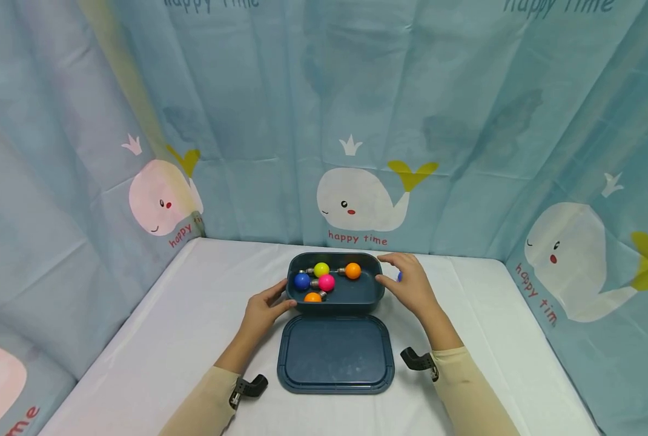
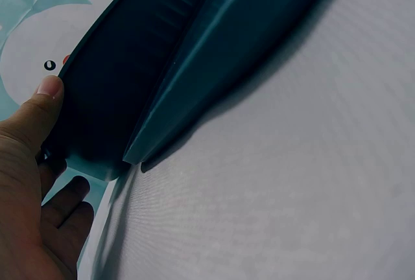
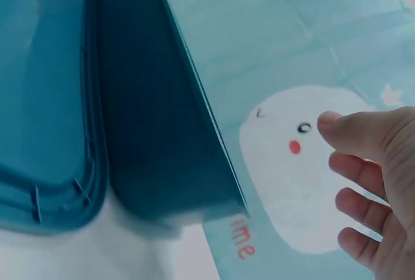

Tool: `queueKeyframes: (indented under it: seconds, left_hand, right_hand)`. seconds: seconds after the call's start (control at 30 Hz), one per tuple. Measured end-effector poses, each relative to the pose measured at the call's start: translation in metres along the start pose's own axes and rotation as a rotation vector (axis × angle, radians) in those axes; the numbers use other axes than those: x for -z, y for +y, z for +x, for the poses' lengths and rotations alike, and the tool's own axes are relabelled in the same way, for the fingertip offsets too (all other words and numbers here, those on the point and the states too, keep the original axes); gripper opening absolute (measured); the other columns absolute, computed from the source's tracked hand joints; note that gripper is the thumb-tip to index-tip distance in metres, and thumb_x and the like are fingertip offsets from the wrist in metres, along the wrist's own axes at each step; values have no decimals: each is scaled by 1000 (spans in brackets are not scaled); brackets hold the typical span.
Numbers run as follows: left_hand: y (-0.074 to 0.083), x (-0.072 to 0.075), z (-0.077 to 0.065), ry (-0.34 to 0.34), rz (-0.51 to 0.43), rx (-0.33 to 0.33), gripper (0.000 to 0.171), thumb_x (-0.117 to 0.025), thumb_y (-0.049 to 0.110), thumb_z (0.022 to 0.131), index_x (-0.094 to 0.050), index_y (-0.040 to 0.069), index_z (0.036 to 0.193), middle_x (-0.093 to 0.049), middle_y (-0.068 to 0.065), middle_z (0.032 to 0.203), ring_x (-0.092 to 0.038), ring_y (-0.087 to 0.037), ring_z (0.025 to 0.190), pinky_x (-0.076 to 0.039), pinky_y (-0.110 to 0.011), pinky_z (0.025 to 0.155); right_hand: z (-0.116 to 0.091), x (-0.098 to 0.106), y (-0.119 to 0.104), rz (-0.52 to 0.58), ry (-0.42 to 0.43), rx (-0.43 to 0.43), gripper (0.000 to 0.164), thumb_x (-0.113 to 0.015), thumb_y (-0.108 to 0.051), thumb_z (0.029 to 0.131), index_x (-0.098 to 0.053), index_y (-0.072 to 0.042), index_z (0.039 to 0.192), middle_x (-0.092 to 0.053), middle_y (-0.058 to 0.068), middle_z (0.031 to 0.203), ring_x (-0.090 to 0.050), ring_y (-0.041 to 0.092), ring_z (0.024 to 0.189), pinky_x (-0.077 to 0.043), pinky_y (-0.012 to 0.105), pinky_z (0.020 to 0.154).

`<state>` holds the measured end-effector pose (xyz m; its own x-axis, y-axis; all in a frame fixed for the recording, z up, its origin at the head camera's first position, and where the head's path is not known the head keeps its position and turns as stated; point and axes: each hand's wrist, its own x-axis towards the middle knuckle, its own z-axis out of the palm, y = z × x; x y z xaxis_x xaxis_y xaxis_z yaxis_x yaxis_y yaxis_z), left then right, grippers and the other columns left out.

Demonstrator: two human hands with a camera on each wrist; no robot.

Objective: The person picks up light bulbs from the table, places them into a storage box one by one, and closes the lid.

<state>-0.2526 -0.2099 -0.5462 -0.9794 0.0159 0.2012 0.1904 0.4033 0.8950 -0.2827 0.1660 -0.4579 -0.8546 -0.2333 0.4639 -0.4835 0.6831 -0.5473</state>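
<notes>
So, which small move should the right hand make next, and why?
Probably the right hand should move inward until its fingers meet the right end of the box. The left hand grips the left end, while the right wrist view shows the right fingers apart from the box; holding both ends could be steadier.

My head camera sits well back on the near side of the dark slate-blue rectangular plastic box (image 1: 335,307), facing forward and down over it. My black left-wrist camera (image 1: 255,386) and black right-wrist camera (image 1: 416,360) look from nearer, off the box's front left and front right, tilted, sharing its near wall. All three catch the pale-blue whale-printed cloth curtain (image 1: 247,200) behind it.
</notes>
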Motion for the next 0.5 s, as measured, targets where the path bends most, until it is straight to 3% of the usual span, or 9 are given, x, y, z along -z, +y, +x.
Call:
queueKeyframes:
  seconds: [0.5]
  left_hand:
    - [-3, -1, 0, -1, 0, 0, 66, -83, 36, 87, -58, 23, 147, -57, -2, 149, -54, -28, 138, -50, -43, 107]
  right_hand:
    - [-6, 8, 47, -40, 115, -131, 45, -83, -18, 87, -70, -6, 129, -69, 15, 125, -58, 34, 113, -48, 54, 97]
